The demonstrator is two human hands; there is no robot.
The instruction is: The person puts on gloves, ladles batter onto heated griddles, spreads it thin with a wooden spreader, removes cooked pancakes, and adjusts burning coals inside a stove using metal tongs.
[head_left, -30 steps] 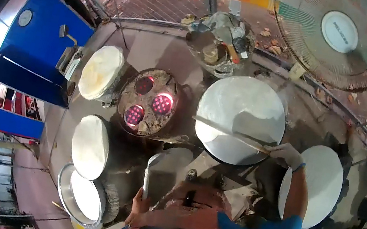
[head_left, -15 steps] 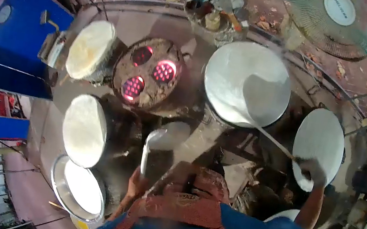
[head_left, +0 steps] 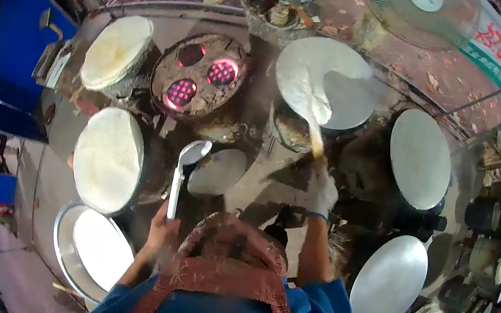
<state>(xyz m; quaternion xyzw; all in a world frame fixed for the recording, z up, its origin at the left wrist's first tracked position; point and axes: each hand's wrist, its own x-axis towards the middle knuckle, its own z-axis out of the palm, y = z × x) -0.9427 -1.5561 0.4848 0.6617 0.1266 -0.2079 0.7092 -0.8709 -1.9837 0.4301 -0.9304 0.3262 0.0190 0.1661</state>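
Note:
My left hand (head_left: pixel 162 229) is closed around the white handle of a ladle (head_left: pixel 176 187), held upright with its bowl at the top. My right hand (head_left: pixel 323 193), in a pale glove, grips the wooden handle of a batter spreader (head_left: pixel 313 141). The spreader's coated head rests in wet white batter (head_left: pixel 300 65) on a round griddle (head_left: pixel 350 104). Batter covers the left and far parts of this griddle; its near right part shows bare grey metal. Below the ladle's bowl is a pale flat disc (head_left: pixel 220 175).
A stove (head_left: pixel 201 74) with glowing holes stands left of the batter griddle. Further left are a stack of flatbreads (head_left: pixel 118 53), a pale round sheet (head_left: pixel 107 161) and a metal basin (head_left: pixel 62 241) of white batter. Bare griddles (head_left: pixel 421 160) (head_left: pixel 389 281) stand right. A fan (head_left: pixel 415 18) is behind.
My right hand has swung left from over the right griddle, bringing the spreader's handle nearer upright. The batter's bare patch has changed shape. The ladle has turned, and the whole view has shifted.

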